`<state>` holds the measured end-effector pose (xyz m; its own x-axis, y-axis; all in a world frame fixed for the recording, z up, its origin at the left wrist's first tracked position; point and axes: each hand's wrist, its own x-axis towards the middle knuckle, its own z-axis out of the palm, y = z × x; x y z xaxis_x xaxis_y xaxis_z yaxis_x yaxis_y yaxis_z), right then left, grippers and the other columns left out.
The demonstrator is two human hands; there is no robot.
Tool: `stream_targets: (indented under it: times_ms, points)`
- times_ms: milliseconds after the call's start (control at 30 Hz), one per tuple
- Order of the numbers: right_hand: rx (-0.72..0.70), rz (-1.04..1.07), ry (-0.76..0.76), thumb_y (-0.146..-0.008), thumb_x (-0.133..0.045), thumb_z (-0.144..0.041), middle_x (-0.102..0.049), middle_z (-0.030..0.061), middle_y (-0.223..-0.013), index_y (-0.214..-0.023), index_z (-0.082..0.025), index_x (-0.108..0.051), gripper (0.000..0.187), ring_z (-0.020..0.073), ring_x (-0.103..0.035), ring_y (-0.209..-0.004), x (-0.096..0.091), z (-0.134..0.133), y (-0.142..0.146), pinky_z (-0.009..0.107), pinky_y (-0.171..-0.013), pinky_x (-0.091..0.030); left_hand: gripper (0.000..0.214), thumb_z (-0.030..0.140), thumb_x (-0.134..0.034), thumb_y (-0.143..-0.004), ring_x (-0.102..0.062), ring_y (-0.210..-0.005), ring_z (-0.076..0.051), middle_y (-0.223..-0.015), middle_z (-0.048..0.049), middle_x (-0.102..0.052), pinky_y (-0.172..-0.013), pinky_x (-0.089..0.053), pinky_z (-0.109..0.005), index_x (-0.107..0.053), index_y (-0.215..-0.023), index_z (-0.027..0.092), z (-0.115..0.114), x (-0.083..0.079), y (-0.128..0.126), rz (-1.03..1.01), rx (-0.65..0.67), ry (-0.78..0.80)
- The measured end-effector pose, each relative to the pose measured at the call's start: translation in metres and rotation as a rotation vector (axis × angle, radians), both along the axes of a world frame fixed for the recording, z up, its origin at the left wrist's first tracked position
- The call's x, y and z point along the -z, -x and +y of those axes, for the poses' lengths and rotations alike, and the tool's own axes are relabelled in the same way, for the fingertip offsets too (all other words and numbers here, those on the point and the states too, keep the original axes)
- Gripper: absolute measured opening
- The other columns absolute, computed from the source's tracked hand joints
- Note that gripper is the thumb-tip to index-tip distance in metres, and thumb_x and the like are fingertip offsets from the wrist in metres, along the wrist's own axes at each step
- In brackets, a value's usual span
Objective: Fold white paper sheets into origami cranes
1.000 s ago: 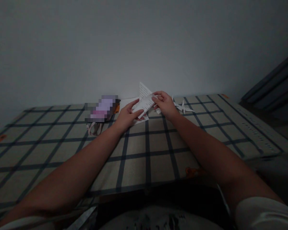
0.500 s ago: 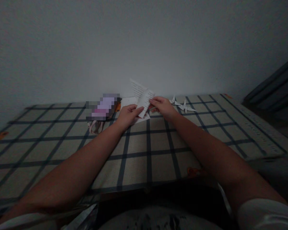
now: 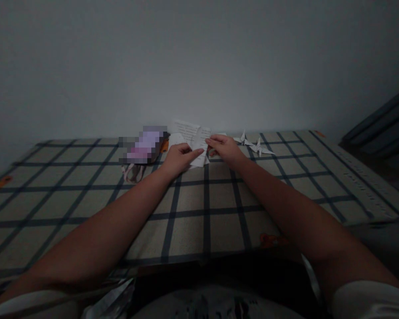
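A partly folded sheet of printed paper (image 3: 196, 137) is between my hands near the back of the table. My left hand (image 3: 178, 158) grips its lower left part, with the thumb lying across the front. At its right edge, my right hand (image 3: 224, 148) pinches the paper between thumb and fingers. More white paper (image 3: 177, 138) lies flat beneath and behind it, partly hidden by the left hand and the held sheet. Just right of my right hand, two folded paper cranes (image 3: 260, 147) rest on the cloth.
A checked tablecloth (image 3: 189, 230) covers the table, which stands against a grey wall (image 3: 199, 62). Left of the paper lies a blurred purple and pink object (image 3: 146, 145) with a strap (image 3: 133, 173). A dark striped object (image 3: 382, 117) stands at the far right.
The held paper has been lowered and now lies flatter against the paper beneath it. My left thumb has shifted right across the sheet; my right hand keeps its pinch at the edge.
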<state>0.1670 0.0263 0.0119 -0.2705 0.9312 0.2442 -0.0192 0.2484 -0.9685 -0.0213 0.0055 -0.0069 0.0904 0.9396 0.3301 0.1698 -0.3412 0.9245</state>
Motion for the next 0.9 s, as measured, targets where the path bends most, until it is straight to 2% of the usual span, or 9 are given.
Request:
stream_targets:
  times_ms: [167, 233, 400, 667, 900]
  points:
    - [0.004, 0.031, 0.029, -0.080, -0.070, -0.038, -0.070, 0.0021, -0.086, -0.089, -0.017, -0.072, 0.023, 0.0099, -0.059, -0.073, -0.0007, -0.0014, 0.0009, 0.021, -0.061, -0.053, 0.044, 0.056, -0.080, -0.069, -0.059, -0.058, -0.016, -0.065, -0.0069, -0.070, -0.053, -0.043, -0.026, -0.072, -0.063, 0.013, -0.0060, -0.0052, -0.0018, 0.058, -0.063, 0.021]
    - [0.005, 0.028, 0.025, -0.080, -0.070, -0.038, -0.070, 0.0024, -0.087, -0.089, -0.017, -0.072, 0.023, 0.0097, -0.059, -0.072, 0.0000, -0.0010, 0.0008, 0.021, -0.060, -0.052, 0.042, 0.055, -0.081, -0.069, -0.060, -0.058, -0.015, -0.066, -0.0070, -0.071, -0.054, -0.044, -0.026, -0.074, -0.065, 0.013, -0.0083, -0.0073, -0.0030, 0.045, -0.052, 0.035]
    - [0.005, 0.046, 0.049, -0.079, -0.071, -0.038, -0.070, 0.0023, -0.087, -0.088, -0.017, -0.071, 0.022, 0.0098, -0.060, -0.072, 0.0005, -0.0003, 0.0004, 0.020, -0.059, -0.052, 0.040, 0.051, -0.083, -0.068, -0.066, -0.070, -0.018, -0.085, -0.0098, -0.077, -0.061, -0.049, -0.028, -0.079, -0.085, 0.015, -0.0088, -0.0077, -0.0038, 0.011, 0.021, 0.045]
    - [0.031, 0.027, -0.002, -0.082, -0.069, -0.044, -0.069, 0.0021, -0.083, -0.086, -0.019, -0.071, 0.025, 0.0109, -0.061, -0.074, 0.0029, 0.0026, -0.0015, 0.022, -0.063, -0.052, 0.040, 0.053, -0.081, -0.069, -0.054, -0.053, -0.013, -0.070, -0.0076, -0.072, -0.046, -0.036, -0.024, -0.077, -0.078, 0.014, -0.0064, -0.0044, -0.0020, 0.095, -0.017, 0.069]
    - [0.027, 0.128, 0.041, -0.081, -0.069, -0.042, -0.069, 0.0021, -0.086, -0.087, -0.020, -0.069, 0.022, 0.0117, -0.063, -0.076, 0.0021, 0.0029, -0.0018, 0.022, -0.059, -0.052, 0.035, 0.049, -0.083, -0.065, -0.054, -0.055, -0.014, -0.062, -0.0047, -0.068, -0.049, -0.036, -0.025, -0.074, -0.069, 0.015, -0.0067, -0.0086, -0.0018, 0.128, -0.029, 0.008]
